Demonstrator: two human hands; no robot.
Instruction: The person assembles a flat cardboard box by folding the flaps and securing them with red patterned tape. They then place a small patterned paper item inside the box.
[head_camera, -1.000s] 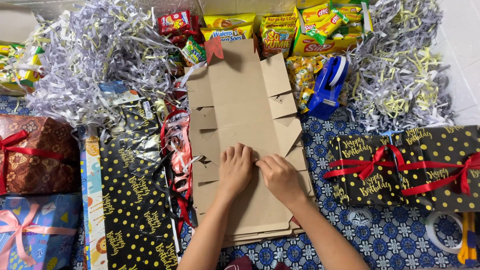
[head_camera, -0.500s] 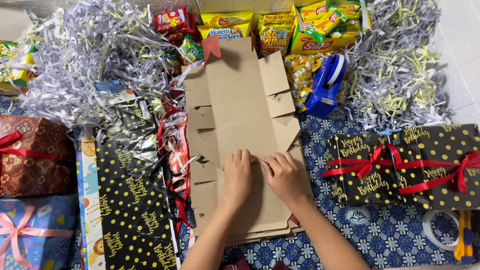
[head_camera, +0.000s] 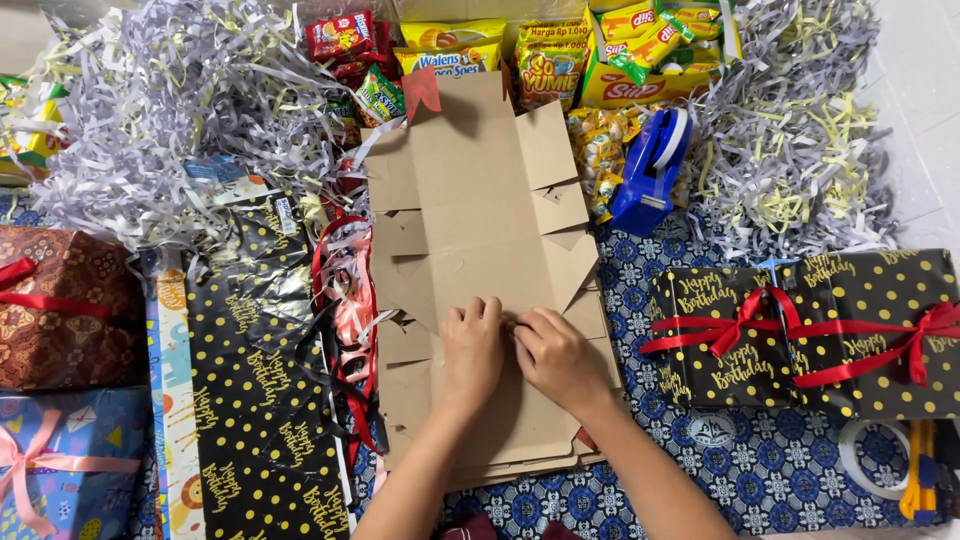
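Patterned blue cloth (head_camera: 800, 470) carries flat cardboard (head_camera: 480, 220), long axis pointing away; left hand (head_camera: 472, 350) and right hand (head_camera: 553, 355) press together on it, fingers curled.

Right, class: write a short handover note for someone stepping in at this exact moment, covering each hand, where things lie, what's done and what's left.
Left hand and right hand: both press fingertips on the flat brown cardboard box blank, touching mid-sheet.
The blank lies unfolded on the blue patterned cloth, over more cardboard sheets.
Blue tape dispenser sits beside it to the right.
Done: two black dotted gift boxes wrapped, red ribbons on.
Left: this blank is not folded.
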